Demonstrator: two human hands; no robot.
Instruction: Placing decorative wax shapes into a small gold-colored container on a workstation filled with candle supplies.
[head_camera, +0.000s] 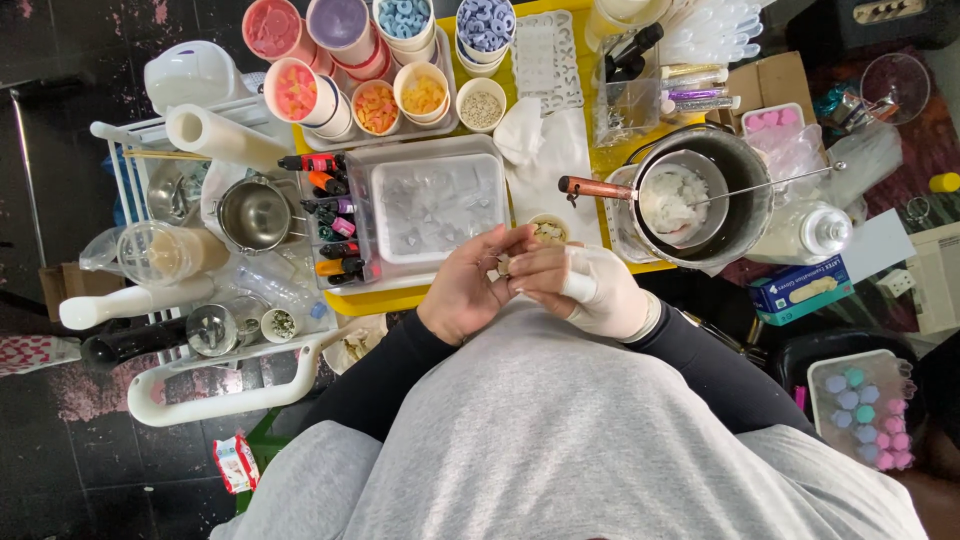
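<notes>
Yellow worktop (400, 298) lies crowded ahead of the person, above dark flooring. Both hands meet just in front of its near edge, over the lap. The left hand (470, 290), bare, and the right hand (590, 290), gloved in white, pinch one small pale piece (503, 265) between their fingertips, each grip narrow. The piece sits between the two hands, a little nearer the left; its long axis is too small to tell. Just beyond stands a small round dish (548, 230)

Tiny item (503, 266) betw. fingertips too small to ID.
</notes>
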